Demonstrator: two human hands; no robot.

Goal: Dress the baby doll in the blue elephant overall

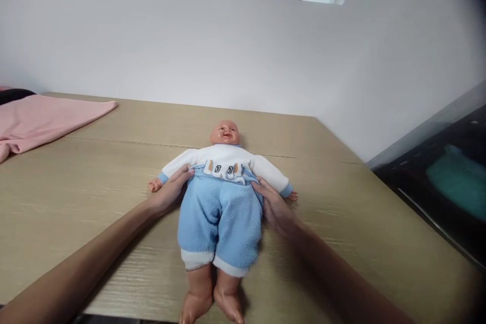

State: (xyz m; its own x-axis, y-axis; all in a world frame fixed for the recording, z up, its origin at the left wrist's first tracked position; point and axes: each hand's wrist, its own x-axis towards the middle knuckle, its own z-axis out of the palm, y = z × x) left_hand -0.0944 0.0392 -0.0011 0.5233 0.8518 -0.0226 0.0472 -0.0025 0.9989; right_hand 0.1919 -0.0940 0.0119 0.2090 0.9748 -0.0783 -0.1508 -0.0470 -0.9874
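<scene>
A baby doll (225,133) lies on its back on the table, head away from me, arms spread and bare feet toward me. It wears a white long-sleeved top (224,152) with blue cuffs and a printed cartoon face. Fuzzy light-blue pants (220,207) with white hems cover its hips and upper legs. My left hand (175,186) is closed on the pants' waistband at the doll's left-of-picture side. On the opposite side, my right hand (274,203) grips the waistband, its fingers partly hidden by the cloth.
Pink cloth (49,116) lies at the table's far left, with something black behind it. A low white wall (170,45) rises along the back of the wooden table (114,177). Beyond the right edge is a dark area with a teal item (457,179).
</scene>
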